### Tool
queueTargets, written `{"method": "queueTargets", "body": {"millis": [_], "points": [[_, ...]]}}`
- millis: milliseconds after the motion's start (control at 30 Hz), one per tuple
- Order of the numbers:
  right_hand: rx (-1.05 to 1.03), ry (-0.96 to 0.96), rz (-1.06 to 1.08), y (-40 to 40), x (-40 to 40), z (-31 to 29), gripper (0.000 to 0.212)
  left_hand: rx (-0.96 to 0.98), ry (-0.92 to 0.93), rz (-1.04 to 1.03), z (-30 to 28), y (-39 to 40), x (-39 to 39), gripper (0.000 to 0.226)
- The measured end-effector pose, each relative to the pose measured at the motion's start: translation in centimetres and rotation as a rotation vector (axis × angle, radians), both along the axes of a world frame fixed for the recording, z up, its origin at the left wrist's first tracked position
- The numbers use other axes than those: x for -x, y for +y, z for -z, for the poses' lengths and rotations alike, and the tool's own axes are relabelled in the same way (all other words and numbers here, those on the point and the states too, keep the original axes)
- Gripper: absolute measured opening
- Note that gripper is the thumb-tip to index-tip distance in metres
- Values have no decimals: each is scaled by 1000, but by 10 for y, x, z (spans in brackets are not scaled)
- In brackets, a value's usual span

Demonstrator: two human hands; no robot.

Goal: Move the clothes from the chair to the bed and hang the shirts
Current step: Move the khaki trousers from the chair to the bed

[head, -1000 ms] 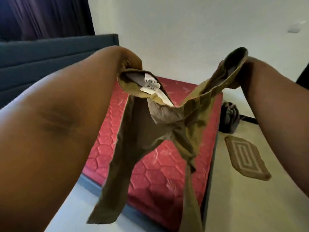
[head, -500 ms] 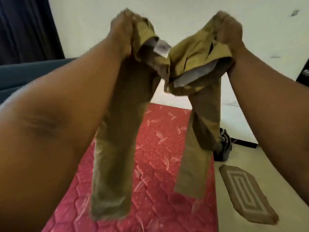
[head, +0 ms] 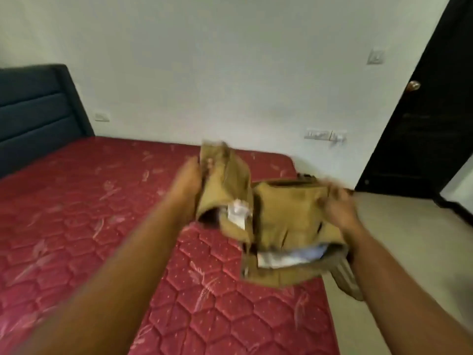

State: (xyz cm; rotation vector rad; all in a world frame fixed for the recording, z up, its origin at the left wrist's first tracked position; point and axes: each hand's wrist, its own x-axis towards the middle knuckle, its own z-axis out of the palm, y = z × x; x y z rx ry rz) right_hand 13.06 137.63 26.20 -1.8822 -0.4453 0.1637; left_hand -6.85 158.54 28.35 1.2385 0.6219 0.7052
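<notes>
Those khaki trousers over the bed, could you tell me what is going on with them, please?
A person is holding the khaki trousers by the waistband with both hands, the left hand on one side and the right hand on the other. The trousers hang in the air above the corner of the red mattress, waist open with white labels showing. They have not yet been laid on the bed. The picture is blurred with motion.

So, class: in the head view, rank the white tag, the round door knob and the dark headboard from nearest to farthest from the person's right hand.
From the right hand:
1. White tag, just to its left, on the trousers.
2. Door knob, up and to the right.
3. Headboard, far left, beyond the bed.
</notes>
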Motion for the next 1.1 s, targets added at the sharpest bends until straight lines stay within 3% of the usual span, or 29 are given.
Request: {"method": "queueTargets", "body": {"millis": [100,200,267,333,400,467,533,633,767,833,1100], "points": [[267,378,-4,-34,56,171,64,173,458,-66,192,-46,60,26],[493,603,97,-69,94,302,86,221,814,61,359,-78,129,41],[647,698,159,-103,120,368,84,278,923,102,419,-105,173,42],[702,793,267,-136,141,411,65,337,998,56,456,-119,197,20],[705,834,303,-167,153,442,60,369,997,30,468,-126,205,25],[658,887,242,-190,162,465,77,432,953,23,481,-134,212,33],[672,977,176,-212,167,493,85,545,912,-29,484,-143,217,10],[659,946,117,-239,165,530,80,582,928,-109,490,-150,224,9],[618,867,96,-227,170,484,47,569,993,-150,495,-159,229,8],[662,808,86,-226,172,462,40,511,1033,-131,494,-165,229,6],[841,711,-71,-270,193,465,40,119,1329,148,522,-195,265,32]]}}
